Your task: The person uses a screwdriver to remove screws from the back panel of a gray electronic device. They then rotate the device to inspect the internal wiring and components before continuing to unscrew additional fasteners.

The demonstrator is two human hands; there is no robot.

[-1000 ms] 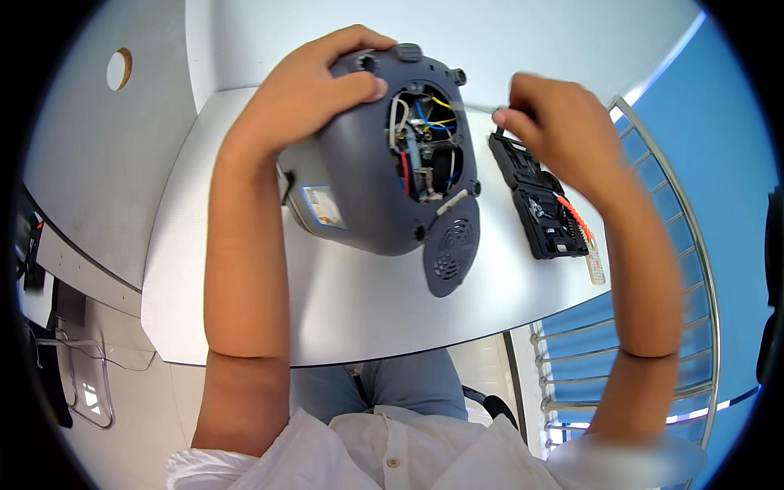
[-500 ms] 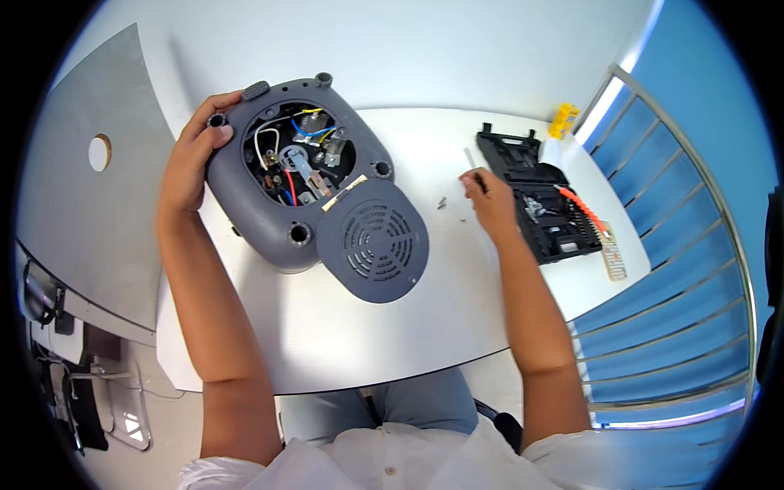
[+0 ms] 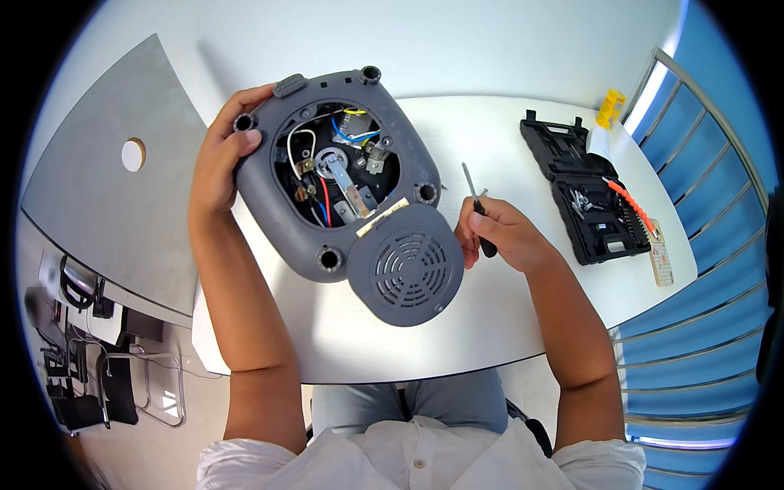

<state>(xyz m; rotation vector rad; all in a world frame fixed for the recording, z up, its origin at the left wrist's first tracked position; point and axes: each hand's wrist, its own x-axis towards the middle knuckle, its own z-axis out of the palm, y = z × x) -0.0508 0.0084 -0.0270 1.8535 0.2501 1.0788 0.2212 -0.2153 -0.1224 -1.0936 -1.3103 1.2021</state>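
A dark grey rice cooker (image 3: pixel 282 200), as it looks, lies with its underside facing up toward me. Through its round opening show coloured wires, metal brackets and a central metal strip (image 3: pixel 346 181). The vented bottom cover (image 3: pixel 408 269) is swung out toward me, joined to the base by a pale strip. My left hand (image 3: pixel 224 151) grips the far left rim beside a foot, thumb on top. My right hand (image 3: pixel 502 233) is closed around the black handle of a screwdriver (image 3: pixel 469 181), shaft pointing away from me. Its fingers are close to the cover's right edge; whether they touch is unclear.
An opened black tool case (image 3: pixel 572 184) with bits and sockets lies on the white table (image 3: pixel 490 327) at right. On it rests an orange flexible shaft (image 3: pixel 629 204). A yellow item (image 3: pixel 610 109) stands behind; a metal railing (image 3: pixel 719 220) borders the right side. Small screws (image 3: pixel 483 193) lie near my right hand.
My right hand has moved left and toward me, from beside the tool case to the cover's edge, bringing the screwdriver. My left hand keeps its grip; the whole view has shifted slightly.
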